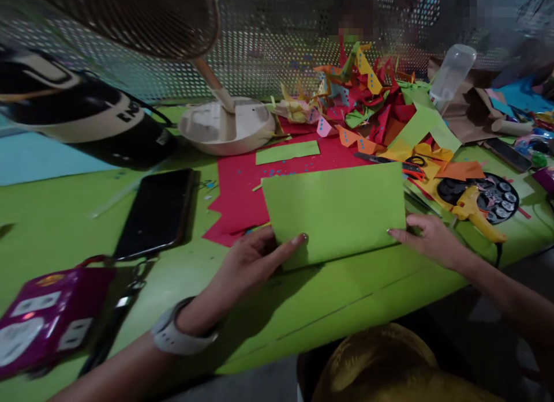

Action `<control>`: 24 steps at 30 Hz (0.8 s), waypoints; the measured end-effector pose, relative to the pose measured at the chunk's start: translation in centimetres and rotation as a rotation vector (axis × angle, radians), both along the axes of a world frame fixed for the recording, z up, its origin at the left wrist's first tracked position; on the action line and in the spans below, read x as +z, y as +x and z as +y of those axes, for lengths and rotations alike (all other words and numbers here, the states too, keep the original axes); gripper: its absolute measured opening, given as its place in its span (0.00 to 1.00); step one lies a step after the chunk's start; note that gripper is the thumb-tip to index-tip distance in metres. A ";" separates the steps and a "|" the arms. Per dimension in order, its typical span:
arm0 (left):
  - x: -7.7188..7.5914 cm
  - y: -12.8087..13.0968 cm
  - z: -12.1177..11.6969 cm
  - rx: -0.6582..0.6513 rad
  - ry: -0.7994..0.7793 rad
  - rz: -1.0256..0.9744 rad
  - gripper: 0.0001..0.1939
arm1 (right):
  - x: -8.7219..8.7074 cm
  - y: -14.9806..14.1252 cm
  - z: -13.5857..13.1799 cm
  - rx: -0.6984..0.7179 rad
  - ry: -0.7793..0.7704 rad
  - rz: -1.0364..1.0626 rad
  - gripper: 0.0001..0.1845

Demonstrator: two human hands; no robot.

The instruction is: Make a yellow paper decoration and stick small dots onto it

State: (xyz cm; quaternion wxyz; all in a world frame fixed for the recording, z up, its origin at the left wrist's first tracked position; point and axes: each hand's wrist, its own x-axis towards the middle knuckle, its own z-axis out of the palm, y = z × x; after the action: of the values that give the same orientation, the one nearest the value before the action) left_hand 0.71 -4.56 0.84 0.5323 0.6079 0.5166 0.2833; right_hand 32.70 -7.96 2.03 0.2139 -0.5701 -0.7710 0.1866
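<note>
Both hands hold one piece of light green paper (335, 209), a wide rectangle tilted up above the table's front edge. My left hand (255, 260) grips its lower left corner, thumb on the face and fingers behind. At the lower right edge, my right hand (426, 237) pinches it the same way, fingers partly hidden. Behind the sheet lies red paper (242, 188) with zigzag cut edges and a narrow green strip (288, 152) on top. A craft knife (367, 158) and scissors with orange handles (413, 170) rest just beyond the sheet's right corner.
A pile of cut colored paper pieces (376, 96) stands at the back. On the left are a fan (227, 128), a black bottle (108, 119), a phone (156, 214) and a purple power strip (52, 315). A yellow glue gun (478, 214) lies right, near a clear bottle (454, 73).
</note>
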 end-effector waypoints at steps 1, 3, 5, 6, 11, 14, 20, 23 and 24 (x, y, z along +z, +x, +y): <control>0.0 0.1 0.1 0.022 -0.032 0.014 0.21 | 0.0 0.0 0.0 -0.053 -0.002 -0.017 0.20; 0.1 0.3 0.4 0.039 -0.077 0.047 0.30 | 0.1 0.0 0.1 -0.156 0.050 -0.043 0.16; 0.1 0.4 0.7 0.040 -0.078 0.087 0.38 | 0.2 -0.3 0.2 -0.183 0.255 -0.102 0.24; 0.1 0.5 0.8 0.034 -0.069 0.105 0.41 | 0.2 -0.5 0.3 -0.142 0.357 -0.145 0.29; 0.0 0.6 1.1 -0.051 -0.017 0.206 0.45 | -0.3 -2.3 0.8 0.299 0.388 -0.377 0.34; 0.2 0.3 1.0 -0.112 0.087 0.347 0.40 | -1.2 -2.7 0.9 0.418 0.298 -0.473 0.37; 1.0 0.4 0.4 -0.121 0.736 0.885 0.27 | -2.1 -2.3 0.8 0.476 0.264 -0.496 0.36; 1.0 1.3 -0.3 -0.265 1.007 0.819 0.26 | -2.2 -2.1 0.8 0.491 0.283 -0.480 0.35; 0.9 1.7 -0.6 -0.325 1.044 0.791 0.28 | -2.2 -2.1 0.9 0.494 0.292 -0.476 0.34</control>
State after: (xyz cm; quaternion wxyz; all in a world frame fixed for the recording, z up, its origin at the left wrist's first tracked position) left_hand 2.41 -5.19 1.79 -0.0246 0.9133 0.3700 0.1684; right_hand 30.61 -7.10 -0.19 0.0562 -0.3576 -0.9320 -0.0172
